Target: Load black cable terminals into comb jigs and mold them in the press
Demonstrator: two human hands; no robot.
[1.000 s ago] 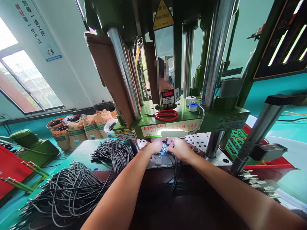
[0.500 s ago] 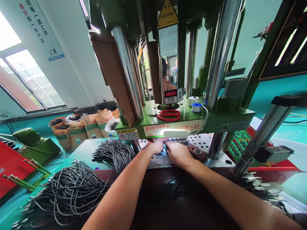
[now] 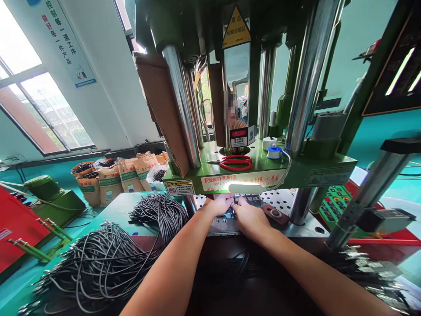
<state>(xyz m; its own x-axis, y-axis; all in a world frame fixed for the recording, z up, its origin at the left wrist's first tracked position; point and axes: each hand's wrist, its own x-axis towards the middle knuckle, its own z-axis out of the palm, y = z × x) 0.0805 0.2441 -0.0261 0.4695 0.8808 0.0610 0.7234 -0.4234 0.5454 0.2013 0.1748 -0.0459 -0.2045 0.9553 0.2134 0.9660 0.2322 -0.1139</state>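
Under the green press plate (image 3: 315,173), both hands reach in over a metal mould (image 3: 224,228). My left hand (image 3: 219,205) has its fingers closed at the mould's upper face. Close beside it, on the right, my right hand (image 3: 250,215) is bent into a pinch, its fingertips nearly meeting the left ones. Whatever lies between the fingers is small and dark, and I cannot make it out. A brown block with a round metal fitting (image 3: 275,213) sits just right of my right hand. Dark cables (image 3: 243,260) lie on the brown surface before the mould.
Black cable bundles (image 3: 101,259) lie at left, with another bundle (image 3: 161,213) behind. Red-handled scissors (image 3: 236,163) and a blue-rimmed spool (image 3: 274,152) rest on the press plate. Steel columns (image 3: 182,109) flank the work area. Cables with metal ends (image 3: 368,267) lie at right.
The whole view has shifted slightly, so things appear a little further right and lower. Both hands stay at the mould, with their fingertips closer together.
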